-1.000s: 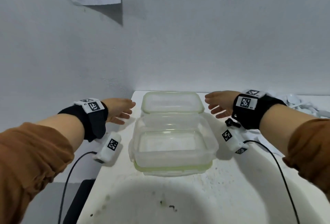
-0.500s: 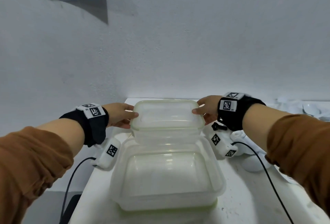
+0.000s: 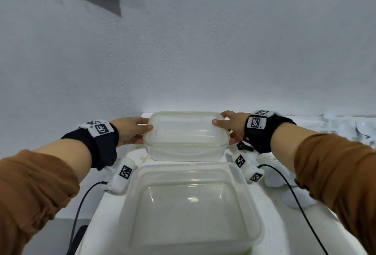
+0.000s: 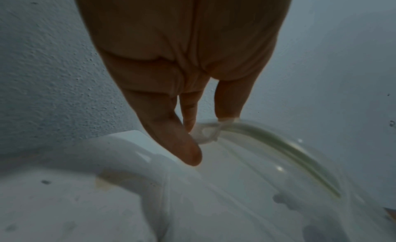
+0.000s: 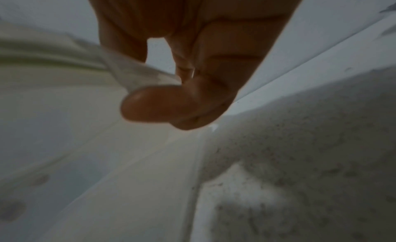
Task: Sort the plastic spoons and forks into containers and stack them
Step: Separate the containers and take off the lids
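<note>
Head view: both hands have the smaller clear container up off the table, higher than half a second back.

The left hand (image 3: 132,130) pinches the left end of the smaller container (image 3: 186,136); the right hand (image 3: 232,126) grips its right end. It's above and behind the bigger container (image 3: 189,206) on the stained white table (image 3: 272,214), against a plain wall (image 3: 203,51). White cutlery (image 3: 362,130) far right is too blurry to sort out.

My head view is bright and soft, bowed at its edges; both wrist views are dim, blurred.
</note>
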